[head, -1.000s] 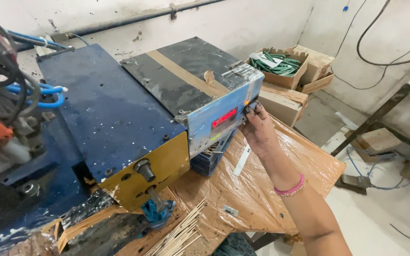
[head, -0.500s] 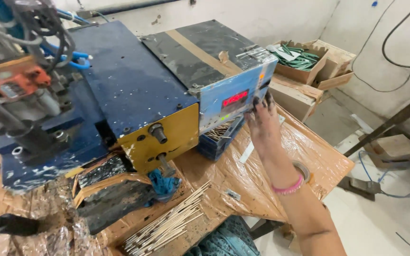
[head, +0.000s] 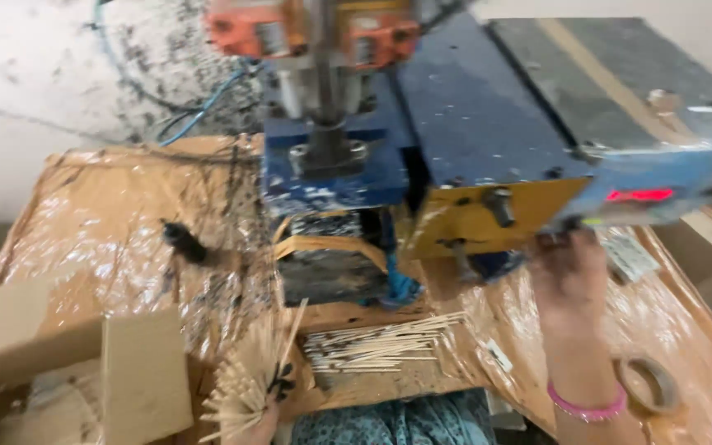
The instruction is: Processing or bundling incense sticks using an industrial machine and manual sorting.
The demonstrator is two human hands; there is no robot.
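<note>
1. Since the earlier frame the view has swung left: the press head, then at the left edge, now stands at top centre, and the right hand point(head: 569, 276) remains up at the control box point(head: 661, 177), under its red display.
2. Right hand's fingers are blurred against the box's lower front edge; whether they press a button or merely touch cannot be told. A pink band sits on that wrist.
3. Left hand point(head: 264, 416), at the worktop's near edge, pinches a fanned bundle of thin sticks point(head: 245, 383), fingers closed round its base.
4. A second pile of sticks point(head: 377, 346) lies flat near the front edge, just beside the bundle, below the blue press point(head: 327, 169).
5. Judging by this, sticks are gathered but none sits under the press yet; feeding appears left to do.
6. Outward: plastic-covered worktop point(head: 109, 222), tape roll point(head: 648, 383) at right, cardboard box point(head: 67, 371) at the left corner.
</note>
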